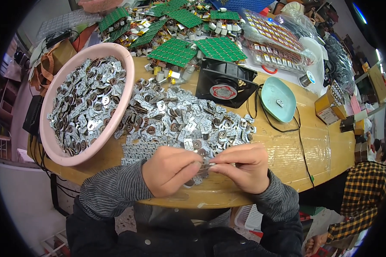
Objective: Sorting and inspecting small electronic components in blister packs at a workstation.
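Note:
Over the near edge of the table, my left hand (171, 171) and my right hand (243, 168) meet with thumbs and forefingers pinched. Between the fingertips is a small thin shiny piece (207, 164), mostly covered; its kind is too small to tell. Just beyond my hands spreads a heap of small silvery-grey board parts (176, 115), some with dark round pieces on them. At the heap's near left, similar parts lie in neat rows (139, 150), next to my left hand. A pink basin (51, 141) full of the same parts tilts at the left.
A black fan (224, 83) stands beyond the heap, with a turquoise dish (272, 100) holding one small part to its right. A black cable (302, 150) runs down the table. Green circuit panels (173, 52) are piled at the back. Another person's checked sleeve (364, 188) is at right.

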Demonstrator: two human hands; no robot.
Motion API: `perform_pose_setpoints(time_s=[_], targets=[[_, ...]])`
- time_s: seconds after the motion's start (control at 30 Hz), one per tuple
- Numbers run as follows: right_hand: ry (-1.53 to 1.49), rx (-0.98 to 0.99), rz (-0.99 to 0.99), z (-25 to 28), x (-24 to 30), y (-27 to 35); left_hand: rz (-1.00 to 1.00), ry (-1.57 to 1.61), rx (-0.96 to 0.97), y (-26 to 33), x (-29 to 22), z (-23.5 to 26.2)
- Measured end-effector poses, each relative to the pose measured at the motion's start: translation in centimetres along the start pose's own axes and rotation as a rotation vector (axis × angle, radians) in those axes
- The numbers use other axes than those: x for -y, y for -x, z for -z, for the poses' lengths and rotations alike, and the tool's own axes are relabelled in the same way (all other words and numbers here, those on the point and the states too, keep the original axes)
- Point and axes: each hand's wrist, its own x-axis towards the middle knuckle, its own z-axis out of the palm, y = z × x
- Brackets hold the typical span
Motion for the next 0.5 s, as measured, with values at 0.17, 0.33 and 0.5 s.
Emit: perform_pose_setpoints(time_s=[0.17, 0.33, 0.5], targets=[[0.066, 0.041, 0.125, -0.4, -0.6, 0.0, 0.046, 0.007, 0.060, 0.2, -0.1, 0.0], [0.160, 0.075, 0.234, -0.7, -0.3, -0.5, -0.093, -0.107, 0.016, 0.4, 0.6, -0.6], [0.183, 0.108, 0.291, -0.9, -0.6, -0.3, -0.074, -0.109, 0.044, 0.0, 0.2, -0.6]])
